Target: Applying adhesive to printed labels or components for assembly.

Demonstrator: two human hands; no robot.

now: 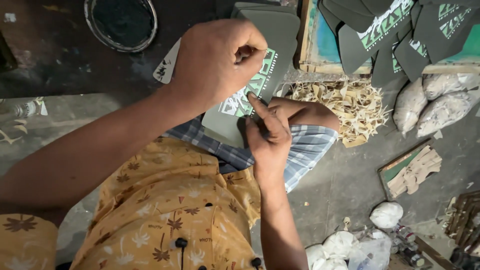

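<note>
A grey-green flat sheet with a green and white printed pattern rests on my knee. My left hand is closed in a fist over it, thumb and forefinger pinched together at the pattern's upper edge. A pale printed piece sticks out from under that hand on its left side. My right hand grips the sheet's lower edge, its forefinger stretched out and pressing on the pattern. The lower part of the sheet is hidden behind both hands.
A round tin of dark stuff stands at the top left. At the top right, a wooden frame holds several dark printed pieces. Pale offcuts, filled plastic bags, a board with tan cutouts and white bags lie on the floor.
</note>
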